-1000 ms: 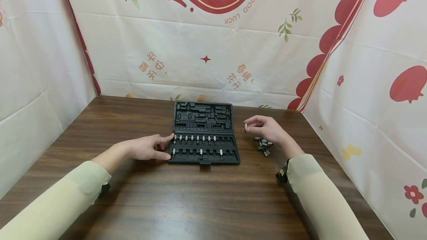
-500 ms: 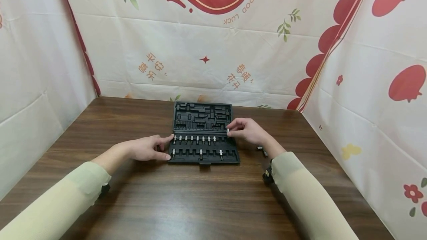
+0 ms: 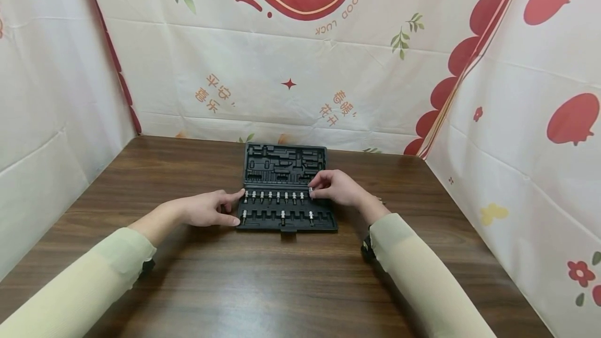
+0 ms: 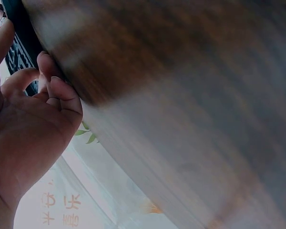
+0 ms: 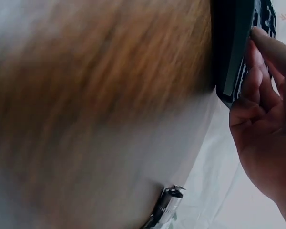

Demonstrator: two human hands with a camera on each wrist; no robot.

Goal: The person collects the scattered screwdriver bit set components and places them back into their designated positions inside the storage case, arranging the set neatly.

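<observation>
An open black socket case lies on the table, lid tilted back. A row of silver-and-dark bit sockets fills most of its rear slots; 3 others, including a middle bit socket, sit along the front row. My right hand pinches one bit socket between thumb and fingertips at the rear row's right end. At the case's left edge, my left hand touches the rim with an outstretched index finger and thumb. In the left wrist view, the left hand's other fingers bend beside the case.
Loose bit sockets lie on the table right of the case, mostly hidden behind the right forearm in the head view. The wooden table runs back to a printed cloth curtain, with more cloth at both sides.
My right hand has moved left from beside the case to the rear row, bringing the bit socket with it. Its forearm now covers most of the loose pile. The left hand stays put.
</observation>
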